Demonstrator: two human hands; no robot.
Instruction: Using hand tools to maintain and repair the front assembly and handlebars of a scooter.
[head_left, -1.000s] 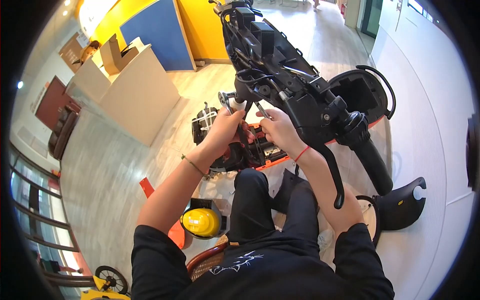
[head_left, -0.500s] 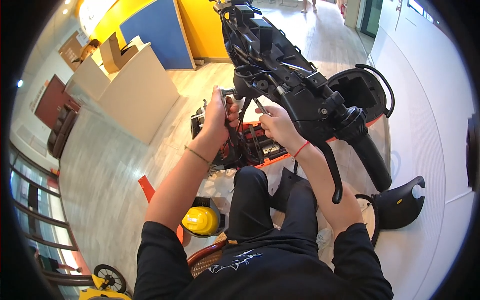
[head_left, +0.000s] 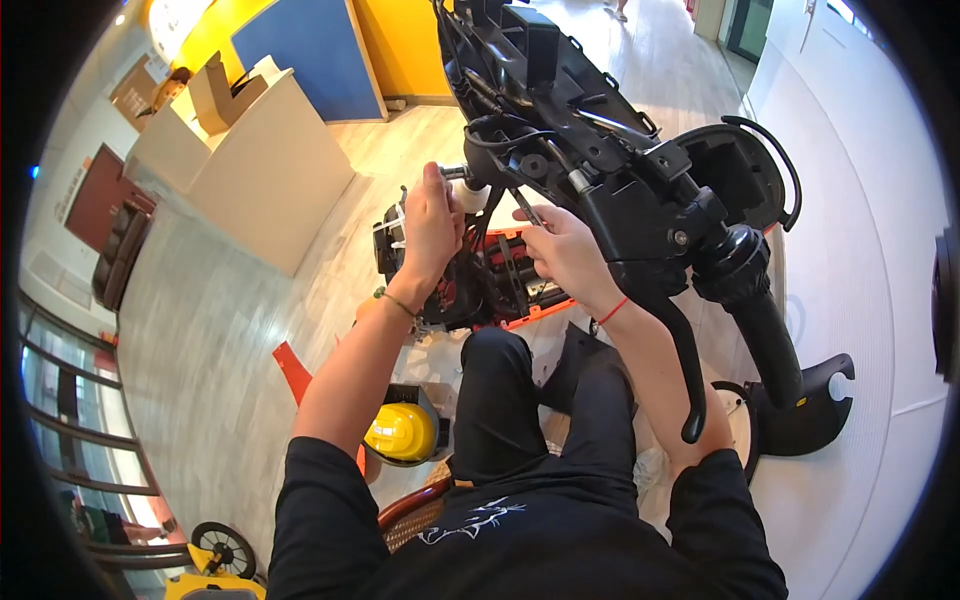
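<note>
A partly stripped scooter front, with bare black handlebar housing and hanging cables, tilts over my knees. My left hand is closed beside the steering column, thumb up, around a tool with a metal end that points at the column. Most of that tool is hidden by the hand. My right hand pinches a slim metal tool, its far end reaching up under the housing. The black brake lever and the rubber grip hang over my right forearm.
Below the hands lies the orange-edged scooter body with exposed wiring. A yellow hard hat sits left of my legs, near an orange strip. Right of me are a black curved cover and a white wall. A counter stands far left.
The handlebar has swung a little toward me and to the right, its brake lever lower now. My left hand has turned, so its fingers show less. The right hand keeps its tool.
</note>
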